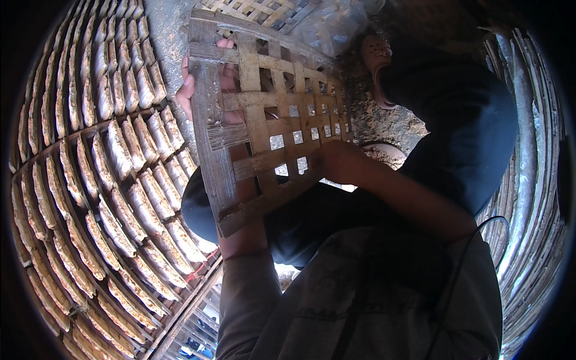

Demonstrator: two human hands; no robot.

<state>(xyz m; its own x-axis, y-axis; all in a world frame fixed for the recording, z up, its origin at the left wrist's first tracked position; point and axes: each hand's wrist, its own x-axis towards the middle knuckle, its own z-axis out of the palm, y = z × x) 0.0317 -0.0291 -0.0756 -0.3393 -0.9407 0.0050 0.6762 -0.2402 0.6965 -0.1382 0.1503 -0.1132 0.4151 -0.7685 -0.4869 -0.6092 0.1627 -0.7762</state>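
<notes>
Held at a slant in front of me is a woven bamboo lattice rack [255,114] with a worn wooden frame. My left hand [186,90] grips its left edge. Fingers of that hand show behind the gaps in the weave, and part of the palm is hidden by the frame. My right hand [333,161] is closed at the rack's near right side, its fingertips mostly hidden. I see nothing lying on the lattice.
Many rows of brown-and-white slabs [126,150] stand edge-up on racks along the left. Another woven lattice [258,12] lies beyond mine. Bamboo poles [525,150] line the right side. A perforated clog [377,54] rests on the rough ground [387,129], beside my dark trouser leg.
</notes>
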